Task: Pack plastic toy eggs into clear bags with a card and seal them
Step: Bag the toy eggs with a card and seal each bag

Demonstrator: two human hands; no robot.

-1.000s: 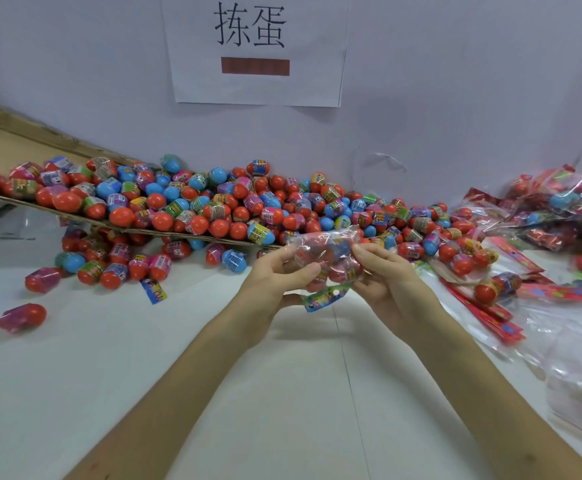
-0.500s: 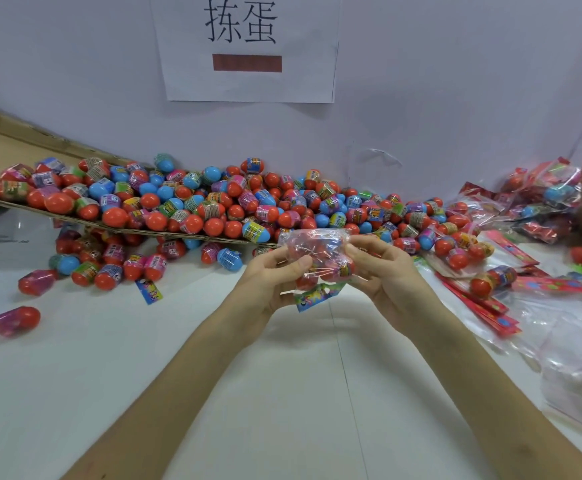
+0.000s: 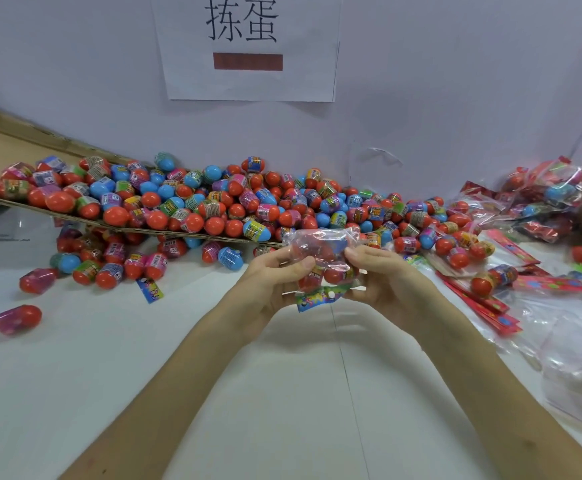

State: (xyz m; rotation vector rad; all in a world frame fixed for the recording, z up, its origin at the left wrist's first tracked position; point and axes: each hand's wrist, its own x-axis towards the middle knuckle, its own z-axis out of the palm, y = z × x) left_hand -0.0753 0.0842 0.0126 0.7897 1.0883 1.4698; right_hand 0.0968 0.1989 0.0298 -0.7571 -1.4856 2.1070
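We hold the bag (image 3: 320,251) up between both hands, above the table (image 3: 144,375). Our left hand (image 3: 272,282) pinches its left side, thumb on the near face and fingers curled behind. Our right hand (image 3: 383,282) pinches the right side the same way, its thumb tip just beside the left thumb. Inside the bag we see several eggs, mostly red. How many, we cannot tell through the crinkled plastic. The card (image 3: 320,296) shows at the bag's lower edge, between the heels of our hands, tilted up toward the right hand.

Beyond our fingertips lies the egg pile (image 3: 213,206), red, blue and pink, spread partly over a cardboard sheet (image 3: 144,228) that runs off past the left hand. A loose egg (image 3: 17,318) lies well out to the left of the left hand. To the right of the right hand lies a stack of cards (image 3: 483,303), with empty bags (image 3: 577,358) nearer us and packed bags (image 3: 542,199) farther off. A sign (image 3: 248,46) hangs on the wall beyond the pile.
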